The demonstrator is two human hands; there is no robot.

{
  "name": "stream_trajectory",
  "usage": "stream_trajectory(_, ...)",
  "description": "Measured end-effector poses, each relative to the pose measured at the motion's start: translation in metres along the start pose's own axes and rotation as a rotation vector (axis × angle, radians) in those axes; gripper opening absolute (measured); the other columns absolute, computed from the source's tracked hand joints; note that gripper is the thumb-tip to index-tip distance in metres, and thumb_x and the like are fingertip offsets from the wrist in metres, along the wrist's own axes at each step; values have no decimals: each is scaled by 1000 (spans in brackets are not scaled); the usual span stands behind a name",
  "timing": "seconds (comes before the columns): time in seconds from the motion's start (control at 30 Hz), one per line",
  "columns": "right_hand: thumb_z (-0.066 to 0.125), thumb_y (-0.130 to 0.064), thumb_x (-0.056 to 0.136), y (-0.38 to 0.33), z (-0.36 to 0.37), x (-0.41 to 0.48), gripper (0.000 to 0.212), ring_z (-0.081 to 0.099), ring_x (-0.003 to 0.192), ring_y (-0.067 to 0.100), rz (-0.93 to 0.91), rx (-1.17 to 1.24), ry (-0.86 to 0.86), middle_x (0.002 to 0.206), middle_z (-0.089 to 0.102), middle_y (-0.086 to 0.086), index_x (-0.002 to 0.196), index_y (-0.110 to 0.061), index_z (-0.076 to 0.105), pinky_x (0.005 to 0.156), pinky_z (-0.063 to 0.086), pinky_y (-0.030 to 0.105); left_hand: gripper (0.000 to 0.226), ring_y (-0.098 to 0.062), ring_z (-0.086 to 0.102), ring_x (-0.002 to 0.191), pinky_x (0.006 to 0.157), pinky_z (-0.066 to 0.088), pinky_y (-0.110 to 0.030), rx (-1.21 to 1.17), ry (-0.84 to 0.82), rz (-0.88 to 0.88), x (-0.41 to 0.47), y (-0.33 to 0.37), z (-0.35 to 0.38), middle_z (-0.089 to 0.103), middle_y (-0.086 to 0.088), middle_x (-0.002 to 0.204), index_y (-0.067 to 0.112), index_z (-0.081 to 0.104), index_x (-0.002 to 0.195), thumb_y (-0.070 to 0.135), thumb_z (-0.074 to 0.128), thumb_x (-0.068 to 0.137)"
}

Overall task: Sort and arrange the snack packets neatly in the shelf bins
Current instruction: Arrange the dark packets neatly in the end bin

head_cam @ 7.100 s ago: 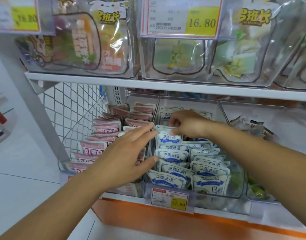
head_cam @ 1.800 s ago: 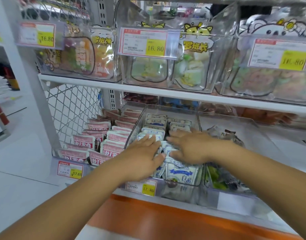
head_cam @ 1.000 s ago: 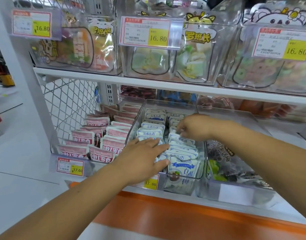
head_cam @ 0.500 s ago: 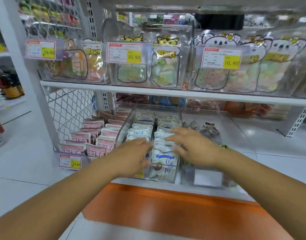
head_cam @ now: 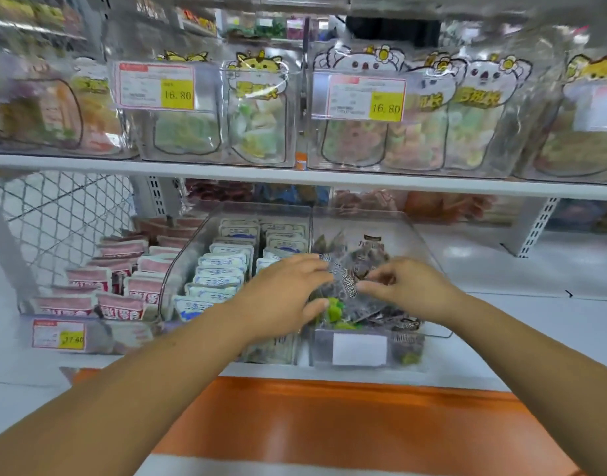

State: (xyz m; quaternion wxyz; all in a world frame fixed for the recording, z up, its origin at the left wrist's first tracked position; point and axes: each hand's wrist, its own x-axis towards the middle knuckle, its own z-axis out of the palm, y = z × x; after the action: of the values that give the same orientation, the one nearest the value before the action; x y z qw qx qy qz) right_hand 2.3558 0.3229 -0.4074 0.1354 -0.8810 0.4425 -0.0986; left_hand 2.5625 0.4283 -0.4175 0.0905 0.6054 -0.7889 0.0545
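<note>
Both hands meet over the clear right bin (head_cam: 364,221) on the lower shelf, on the dark packet (head_cam: 346,281) that lies on top of its loose pile. The right hand (head_cam: 410,290) has its fingers curled and pinches the packet's right edge between fingertips and thumb. The left hand (head_cam: 285,297) is spread wide. Its fingers lie nearly straight across the packet's left edge, with the thumb apart and lower. Whether that thumb closes on the packet cannot be told, as the hand's back hides the contact and both hands are blurred.

The print on the dark packet is smeared. Green patches (head_cam: 333,309) show below it, but it is unclear what they belong to. A blank label (head_cam: 360,348) covers part of the bin's near wall.

To the left, blue-and-white packets (head_cam: 223,266) stand in rows in the middle bin (head_cam: 182,269), the near ones hidden by the left wrist. Further left are pink packets (head_cam: 123,300). The right edge of the picture cuts off the upper shelf (head_cam: 295,175).
</note>
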Motion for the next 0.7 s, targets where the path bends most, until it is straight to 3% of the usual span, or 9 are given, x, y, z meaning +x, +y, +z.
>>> stream_trajectory(0.1,60,-60,83,-7,18,18,52,42,56,14,10,-115,-16,57,51,5,59,-14,51,55,32,30,52,-3,14,142,116,7,-23,-123,45,-16,2,-8,11,32,14,152,32,37,146,46,47,97)
stream_trajectory(0.23,71,-23,86,-5,-2,23,23,49,66,17,34,281,70,65,53,0,72,-9,60,60,37,29,62,1,21,138,110,16,-18,-360,95,-113,3,-11,5,30,21,150,43,30,146,48,59,90)
stream_trajectory(0.3,72,-16,84,2,-17,17,9,59,76,23,49,451,123,75,61,2,81,-13,65,70,50,28,65,1,22,137,109,16,-19,-407,99,-140,7,-13,0,28,21,150,44,29,145,47,61,89)
stream_trajectory(0.37,74,-16,83,13,-21,7,10,66,80,34,59,524,116,79,65,12,81,-14,65,77,56,51,64,-1,23,137,114,18,-25,-304,55,-92,12,-14,-2,32,20,148,44,31,144,48,61,88)
stream_trajectory(0.43,74,-14,82,21,-22,-1,10,68,78,36,67,591,116,82,67,20,83,-12,64,75,53,63,70,-3,25,137,116,23,-32,-248,20,-73,16,-16,-2,33,20,148,45,27,145,52,63,85)
stream_trajectory(0.5,72,-9,82,25,-25,-5,11,70,72,27,51,676,115,85,68,23,88,-5,64,80,53,59,85,1,26,136,112,27,-29,-324,19,-98,20,-11,-4,31,24,149,46,18,148,57,67,79)
stream_trajectory(0.57,71,-8,83,20,-23,-7,9,70,70,19,-18,694,89,84,72,18,90,-5,66,77,58,44,91,8,30,129,103,28,-20,-453,41,-117,25,-2,-7,34,30,144,47,17,148,57,71,75)
stream_trajectory(0.63,72,-12,82,8,-17,-5,8,69,70,20,-83,646,64,85,72,15,90,-12,70,64,57,33,78,9,38,122,93,30,-12,-544,63,-145,29,4,-6,44,33,131,49,31,141,51,73,75)
stream_trajectory(0.7,76,-19,79,1,-15,0,22,70,80,21,-103,620,38,87,73,3,100,-22,71,74,57,35,49,9,50,112,80,32,-2,-634,165,-213,31,3,-2,53,33,112,47,52,120,43,76,77)
